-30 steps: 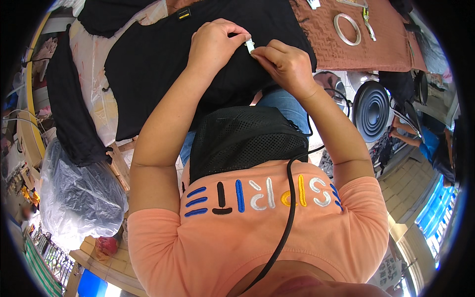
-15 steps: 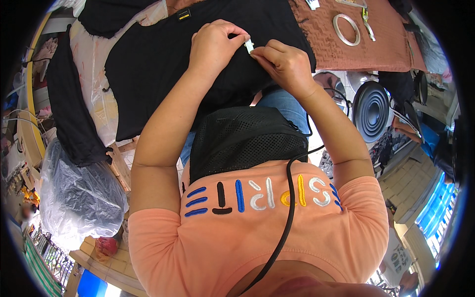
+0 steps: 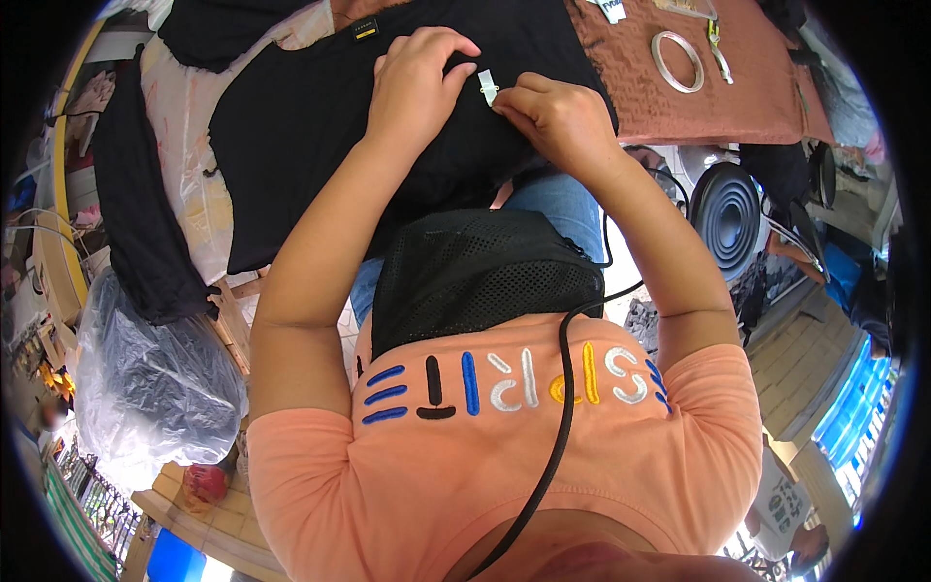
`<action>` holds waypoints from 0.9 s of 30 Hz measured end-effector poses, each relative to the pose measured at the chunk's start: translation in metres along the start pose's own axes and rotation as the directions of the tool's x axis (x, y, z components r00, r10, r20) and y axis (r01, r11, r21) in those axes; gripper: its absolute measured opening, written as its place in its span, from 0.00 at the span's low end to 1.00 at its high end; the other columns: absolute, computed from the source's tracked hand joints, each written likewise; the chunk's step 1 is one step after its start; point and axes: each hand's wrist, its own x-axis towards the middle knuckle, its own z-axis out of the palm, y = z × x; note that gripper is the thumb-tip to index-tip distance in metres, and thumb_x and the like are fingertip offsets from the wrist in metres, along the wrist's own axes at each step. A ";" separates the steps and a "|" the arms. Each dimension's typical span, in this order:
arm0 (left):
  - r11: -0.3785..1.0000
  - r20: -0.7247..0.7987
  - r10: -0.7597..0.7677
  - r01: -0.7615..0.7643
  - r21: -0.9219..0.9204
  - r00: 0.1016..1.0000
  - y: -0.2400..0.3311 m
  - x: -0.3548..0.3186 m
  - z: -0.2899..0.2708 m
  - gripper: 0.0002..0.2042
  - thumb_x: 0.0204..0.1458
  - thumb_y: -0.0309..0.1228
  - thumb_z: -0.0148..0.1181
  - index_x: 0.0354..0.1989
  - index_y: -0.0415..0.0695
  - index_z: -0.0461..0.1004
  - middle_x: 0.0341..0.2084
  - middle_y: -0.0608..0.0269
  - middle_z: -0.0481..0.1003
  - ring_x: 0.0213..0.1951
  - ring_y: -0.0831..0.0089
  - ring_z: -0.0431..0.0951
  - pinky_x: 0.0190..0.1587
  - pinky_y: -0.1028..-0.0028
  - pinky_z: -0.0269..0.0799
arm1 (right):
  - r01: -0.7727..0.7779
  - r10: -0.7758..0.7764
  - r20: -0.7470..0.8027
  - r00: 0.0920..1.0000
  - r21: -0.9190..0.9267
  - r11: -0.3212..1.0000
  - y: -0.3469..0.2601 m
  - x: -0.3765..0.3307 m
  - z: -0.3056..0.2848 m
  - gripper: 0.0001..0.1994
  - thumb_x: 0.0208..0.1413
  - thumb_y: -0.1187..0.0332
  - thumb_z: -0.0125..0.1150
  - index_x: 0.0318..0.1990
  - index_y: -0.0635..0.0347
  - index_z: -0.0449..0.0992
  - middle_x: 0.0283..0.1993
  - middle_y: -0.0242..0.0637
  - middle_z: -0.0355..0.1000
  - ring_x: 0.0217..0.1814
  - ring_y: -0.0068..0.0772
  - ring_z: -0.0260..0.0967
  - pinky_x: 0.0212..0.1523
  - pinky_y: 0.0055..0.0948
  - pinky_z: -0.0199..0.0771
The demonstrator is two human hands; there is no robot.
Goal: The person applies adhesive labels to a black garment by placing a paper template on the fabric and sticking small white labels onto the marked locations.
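Observation:
Black cloth (image 3: pixel 291 145), a garment with a dark label (image 3: pixel 365 29) near its far edge, lies spread in front of me. Over it, a small whitish strip (image 3: pixel 488 85), which looks like a tag, has its near end pinched between the thumb and finger of my right hand (image 3: pixel 567 116). To the left of the strip, my left hand (image 3: pixel 417 82) is apart from it, with a gap between thumb and forefinger and nothing between them. Its other fingers are curled and partly hidden.
On the brown cloth (image 3: pixel 718 112) at the far right lie a roll of clear tape (image 3: pixel 677 62) and a small yellow-handled tool (image 3: pixel 720 50). A black sleeve-like piece (image 3: pixel 145 213) hangs at left above a clear plastic bag (image 3: pixel 160 388). A round black ribbed object (image 3: pixel 729 221) stands at right.
My left thumb and forefinger have let go of the strip's far end and parted. My right hand keeps its pinch, nearly in place.

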 end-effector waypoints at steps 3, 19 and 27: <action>0.974 0.094 0.224 -0.227 0.023 0.970 -0.005 -0.011 -0.009 0.17 0.49 0.23 0.54 0.48 0.53 0.74 0.47 0.72 0.75 0.49 0.68 0.72 0.51 0.68 0.65 | 0.005 -0.005 0.007 1.000 -0.010 1.000 0.000 0.001 0.000 0.04 0.50 0.66 0.59 0.30 0.54 0.77 0.28 0.30 0.70 0.28 0.38 0.72 0.26 0.35 0.71; 0.813 0.431 0.315 -0.475 0.337 0.846 -0.001 -0.023 -0.027 0.33 0.45 0.15 0.50 0.59 0.67 0.67 0.61 0.81 0.64 0.62 0.64 0.61 0.65 0.49 0.44 | 0.277 -0.225 0.400 0.889 -0.076 0.958 0.014 0.003 -0.041 0.08 0.49 0.68 0.57 0.37 0.54 0.77 0.31 0.33 0.70 0.34 0.37 0.73 0.33 0.33 0.74; 0.799 0.464 0.331 -0.505 0.325 0.822 -0.003 -0.020 -0.031 0.36 0.44 0.14 0.48 0.59 0.71 0.66 0.62 0.80 0.62 0.66 0.61 0.55 0.65 0.41 0.37 | -0.043 0.032 0.113 0.993 0.102 0.994 0.028 0.015 -0.042 0.05 0.51 0.67 0.60 0.35 0.53 0.76 0.34 0.32 0.73 0.36 0.39 0.73 0.36 0.35 0.72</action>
